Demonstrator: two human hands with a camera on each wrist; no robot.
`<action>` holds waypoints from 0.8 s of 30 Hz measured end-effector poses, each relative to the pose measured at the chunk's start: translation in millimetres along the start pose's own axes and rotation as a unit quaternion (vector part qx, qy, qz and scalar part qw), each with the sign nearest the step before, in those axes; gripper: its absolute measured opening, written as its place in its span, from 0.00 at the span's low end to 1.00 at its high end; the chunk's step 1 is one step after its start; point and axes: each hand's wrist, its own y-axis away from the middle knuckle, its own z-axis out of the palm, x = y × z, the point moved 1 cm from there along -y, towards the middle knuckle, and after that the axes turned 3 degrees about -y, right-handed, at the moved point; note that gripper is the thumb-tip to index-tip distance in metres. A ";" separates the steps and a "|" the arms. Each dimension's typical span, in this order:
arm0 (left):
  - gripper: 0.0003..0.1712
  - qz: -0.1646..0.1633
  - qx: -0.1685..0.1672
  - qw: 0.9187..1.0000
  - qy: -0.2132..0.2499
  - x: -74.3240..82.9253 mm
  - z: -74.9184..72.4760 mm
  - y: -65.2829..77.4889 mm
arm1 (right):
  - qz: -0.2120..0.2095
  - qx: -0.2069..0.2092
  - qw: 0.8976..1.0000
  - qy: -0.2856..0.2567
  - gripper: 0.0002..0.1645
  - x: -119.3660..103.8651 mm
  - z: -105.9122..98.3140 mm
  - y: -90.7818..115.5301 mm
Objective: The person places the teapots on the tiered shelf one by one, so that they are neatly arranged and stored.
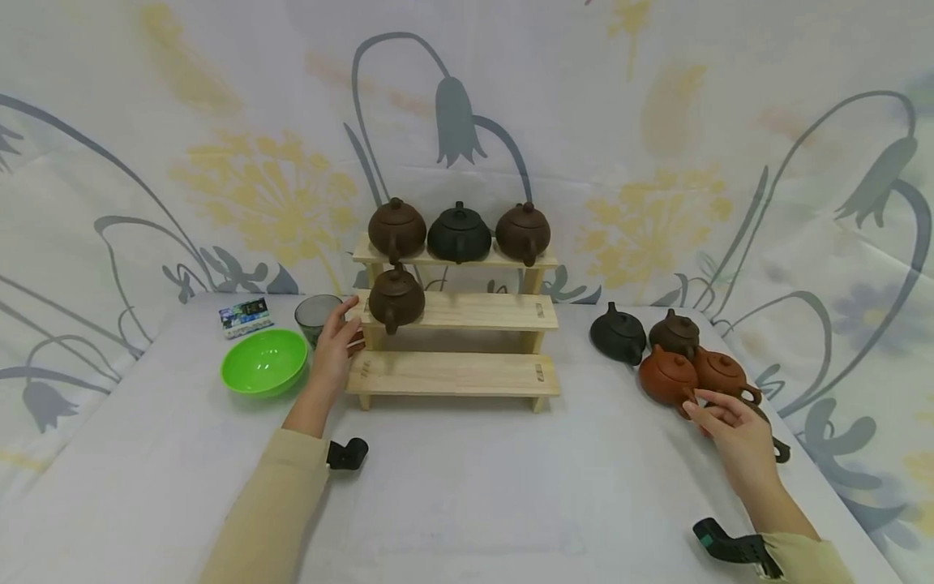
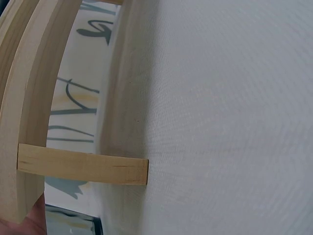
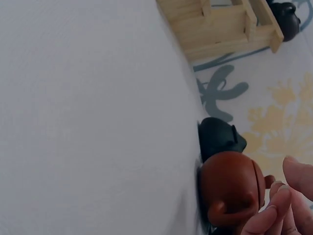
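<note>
My left hand (image 1: pixel 333 353) touches the left end of a three-step wooden stand (image 1: pixel 452 373), its fingers extended along the edge; in the left wrist view only part of it shows behind the wood. On the stand's top step sit a brown teapot (image 1: pixel 396 229), a black teapot (image 1: pixel 459 235) and another brown teapot (image 1: pixel 522 234). A further brown teapot (image 1: pixel 396 297) stands at the left of the middle step. My right hand (image 1: pixel 740 442) hovers beside a reddish-brown teapot (image 1: pixel 666 376), thumb and fingertips near its lid knob (image 3: pixel 269 181) in the right wrist view, holding nothing.
Around that teapot cluster a black teapot (image 1: pixel 619 334), a dark brown teapot (image 1: pixel 674 332), a second reddish-brown teapot (image 1: pixel 721 372) and a dark one partly hidden by my hand. Left of the stand are a green bowl (image 1: pixel 264 362), a grey glass (image 1: pixel 314 315) and a small printed card (image 1: pixel 245 318).
</note>
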 end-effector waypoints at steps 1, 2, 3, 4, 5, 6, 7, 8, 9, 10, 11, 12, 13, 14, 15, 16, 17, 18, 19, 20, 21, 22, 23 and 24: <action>0.26 0.001 -0.001 1.000 -0.001 -0.1 -0.2 -0.3 | 0.005 0.004 1.000 0.013 0.19 -1.9 0.1 3.3; 0.26 0.002 -0.003 1.000 -0.003 -0.1 -0.4 -0.6 | 0.009 0.006 1.000 0.019 0.20 -2.5 -0.1 5.6; 0.26 0.004 -0.004 1.000 -0.003 0.3 -0.3 -0.5 | 0.012 0.006 1.000 0.026 0.22 -2.3 -0.5 6.9; 0.26 0.005 -0.005 1.000 -0.005 0.1 -0.5 -0.7 | 0.013 0.005 0.999 0.033 0.25 -1.7 -0.8 7.5; 0.27 0.005 -0.006 1.000 -0.006 -0.1 -0.5 -0.8 | 0.016 0.002 0.999 0.036 0.27 -1.0 -0.9 8.1; 0.27 0.006 -0.006 1.000 -0.006 -0.2 -0.6 -0.9 | 0.018 -0.007 0.999 0.049 0.30 -0.2 -1.1 8.3; 0.26 0.006 -0.005 1.000 -0.005 -0.3 -0.6 -0.8 | 0.020 -0.014 0.998 0.054 0.32 1.2 -1.1 7.7; 0.26 0.006 -0.004 1.000 -0.005 -0.4 -0.7 -0.7 | 0.023 -0.021 0.998 0.061 0.35 2.5 -0.9 7.2; 0.26 0.006 -0.003 1.000 -0.004 -0.5 -0.7 -0.6 | 0.026 -0.028 0.997 0.067 0.37 3.8 -0.7 6.5; 0.26 0.005 -0.001 1.000 -0.002 -0.8 -0.8 -0.7 | 0.028 -0.033 0.996 0.074 0.38 4.8 -0.3 5.8; 0.26 0.005 -0.002 1.000 -0.001 -0.7 -0.8 -0.5 | 0.031 -0.037 0.996 0.081 0.39 5.6 0.2 5.3; 0.26 0.004 -0.001 1.000 0.000 -0.6 -0.9 -0.5 | 0.033 -0.040 0.995 0.088 0.39 6.4 0.8 4.8; 0.26 0.003 -0.001 1.000 0.001 -0.6 -0.9 -0.5 | 0.033 -0.040 0.994 0.092 0.39 6.7 1.5 4.3; 0.26 0.003 -0.001 1.000 0.002 -0.7 -0.8 -0.7 | 0.035 -0.040 0.994 0.093 0.38 6.8 2.4 4.2; 0.26 0.001 -0.002 1.000 0.002 -0.7 -0.7 -0.7 | 0.036 -0.044 0.994 0.095 0.37 6.8 3.5 4.3; 0.26 0.001 -0.001 1.000 0.002 -0.6 -0.4 -0.7 | 0.035 -0.051 0.993 0.096 0.36 6.7 4.9 4.4; 0.26 0.001 -0.002 1.000 0.001 -0.7 -0.3 -0.7 | 0.035 -0.061 0.993 0.097 0.35 6.6 6.4 4.5; 0.26 0.001 -0.001 1.000 0.001 -0.9 -0.1 -0.8 | 0.037 -0.073 0.991 0.102 0.35 6.2 8.3 4.8; 0.26 0.002 -0.001 1.000 0.001 -0.8 0.0 -0.6 | 0.037 -0.088 0.990 0.105 0.34 5.9 10.4 4.9; 0.26 0.003 0.000 1.000 0.001 -0.7 0.1 -0.5 | 0.038 -0.103 0.988 0.105 0.34 5.7 12.7 5.0; 0.26 0.005 0.000 1.000 0.000 -0.6 -0.1 -0.4 | 0.037 -0.117 0.987 0.105 0.35 5.7 14.7 4.7; 0.26 0.006 0.000 1.000 0.000 -0.4 -0.3 -0.3 | 0.037 -0.126 0.986 0.101 0.34 5.9 16.8 4.2; 0.26 0.007 0.000 1.000 -0.001 -0.3 -0.6 -0.1 | 0.038 -0.131 0.986 0.099 0.34 6.2 18.7 3.9; 0.26 0.008 0.000 1.000 -0.001 -0.2 -0.9 0.1 | 0.039 -0.133 0.986 0.094 0.34 6.4 20.5 3.5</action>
